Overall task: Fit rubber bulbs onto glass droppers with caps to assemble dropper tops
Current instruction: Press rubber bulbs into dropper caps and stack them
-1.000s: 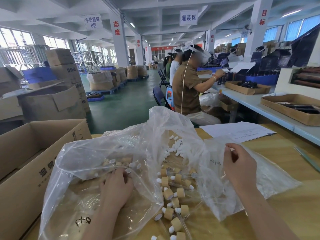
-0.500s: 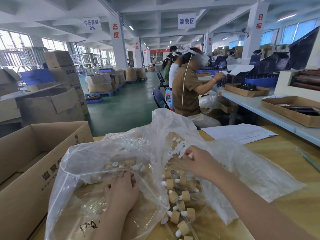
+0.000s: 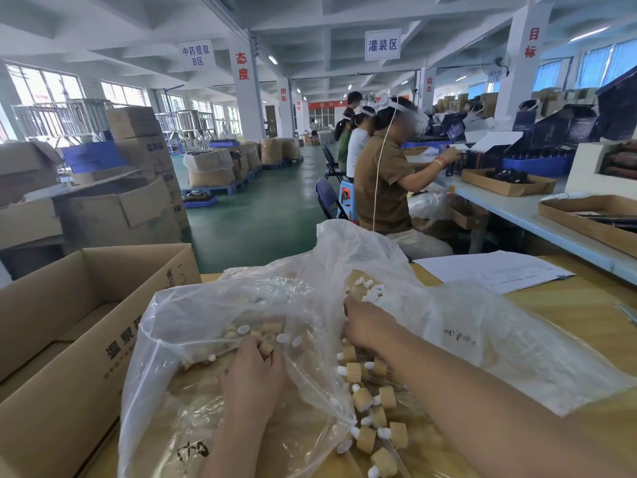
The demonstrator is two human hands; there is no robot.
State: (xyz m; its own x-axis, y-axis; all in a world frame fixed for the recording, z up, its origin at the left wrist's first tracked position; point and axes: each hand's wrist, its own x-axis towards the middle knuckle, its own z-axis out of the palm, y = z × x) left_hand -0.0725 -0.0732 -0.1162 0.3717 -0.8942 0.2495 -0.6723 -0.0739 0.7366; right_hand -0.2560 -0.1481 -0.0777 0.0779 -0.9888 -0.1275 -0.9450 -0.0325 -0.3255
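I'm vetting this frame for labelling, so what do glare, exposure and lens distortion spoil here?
Head view: daylight blows out the left windows; the wide lens tilts and bows the white pillar at right; white sheen on the crinkled clear plastic bag veils the tan caps by the left hand; the right hand and small white rubber bulbs read sharp.

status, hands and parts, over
Left hand inside clear plastic bag, touching tan wooden cap. Right hand at small white rubber bulbs, grip hidden. Bag film between them.
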